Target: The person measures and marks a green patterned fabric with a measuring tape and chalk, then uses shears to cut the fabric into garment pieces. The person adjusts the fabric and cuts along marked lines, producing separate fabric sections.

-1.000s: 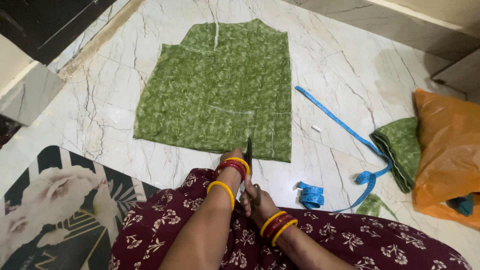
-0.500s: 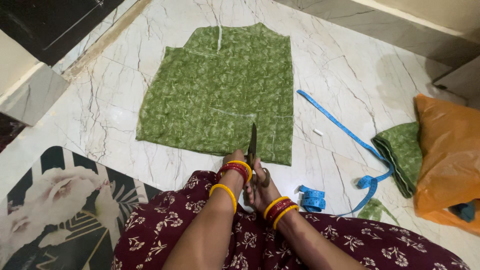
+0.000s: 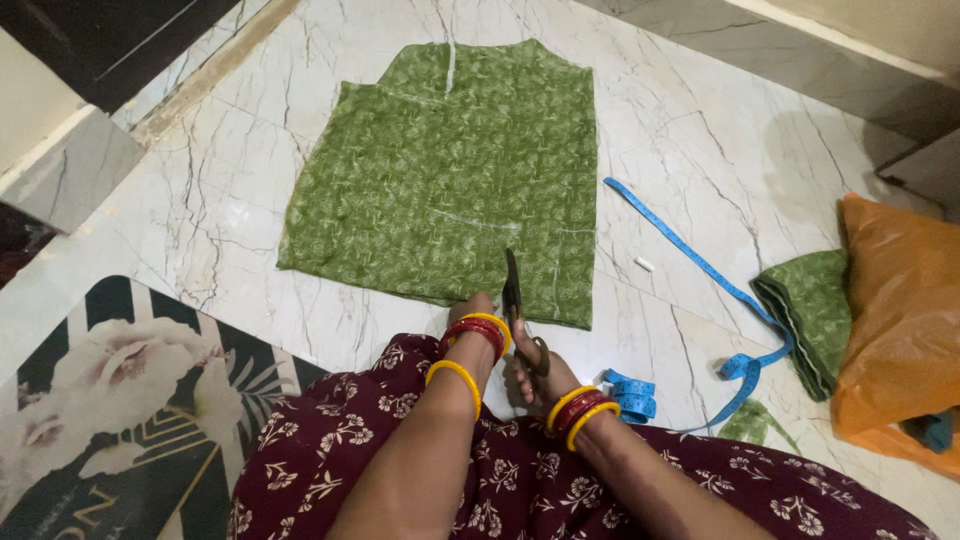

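Note:
A green printed fabric piece (image 3: pixel 450 170) with white chalk lines lies flat on the marble floor (image 3: pixel 690 130). My right hand (image 3: pixel 532 372) grips the handles of dark scissors (image 3: pixel 514 290), whose blades reach into the fabric's near edge. My left hand (image 3: pixel 473 312) rests on that near edge just left of the blades, fingers mostly hidden behind the wrist. Both wrists wear red and yellow bangles.
A blue measuring tape (image 3: pixel 700 270) trails across the floor at the right, partly coiled by my knee. White chalk (image 3: pixel 645 265) lies beside it. Folded green cloth (image 3: pixel 810 315) and an orange bag (image 3: pixel 900 320) sit at far right. A floral mat (image 3: pixel 120 400) lies at left.
The scissors have moved forward into the fabric's near edge, and my right hand has followed. My left hand stays on the edge.

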